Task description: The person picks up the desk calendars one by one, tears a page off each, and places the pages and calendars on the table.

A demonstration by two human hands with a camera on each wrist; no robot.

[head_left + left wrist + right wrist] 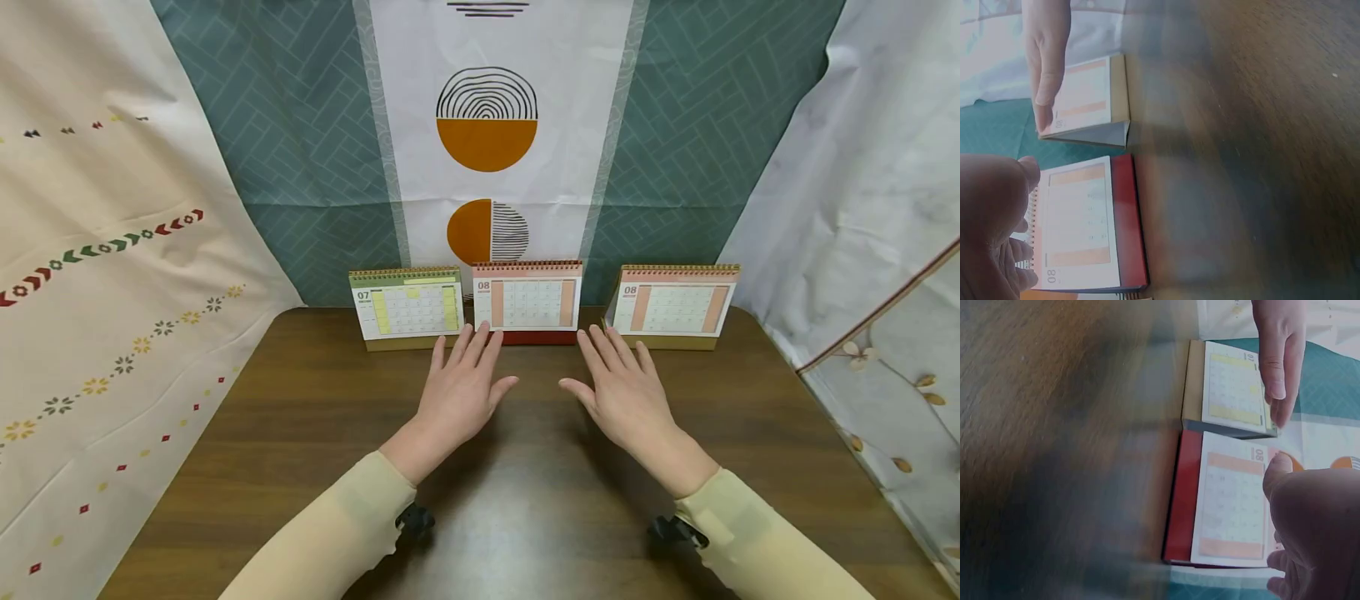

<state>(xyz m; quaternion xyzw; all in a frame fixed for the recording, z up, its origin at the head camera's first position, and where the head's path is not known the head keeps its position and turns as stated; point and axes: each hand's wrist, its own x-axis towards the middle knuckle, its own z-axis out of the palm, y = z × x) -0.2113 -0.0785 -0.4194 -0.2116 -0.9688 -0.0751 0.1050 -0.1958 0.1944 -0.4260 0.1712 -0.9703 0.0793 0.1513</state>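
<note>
- left hand [459, 392] hovers flat above the table [300, 433], fingers straight, holding nothing; fingertips near the red-based calendar [527, 302]
- right hand [624, 392] likewise spread and empty; that calendar stands at the table's far edge, between two others

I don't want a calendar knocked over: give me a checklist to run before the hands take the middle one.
1. Left hand holds nothing, fingers straight: ok.
2. Right hand holds nothing, fingers straight: ok.
3. Middle calendar stands upright on its red base: ok.
4. Nothing lies on the table between hands and calendar: ok.
5. Room beside the green calendar for fingers: not ok, the two look almost touching.
6. Gap to the right calendar: ok.
</note>
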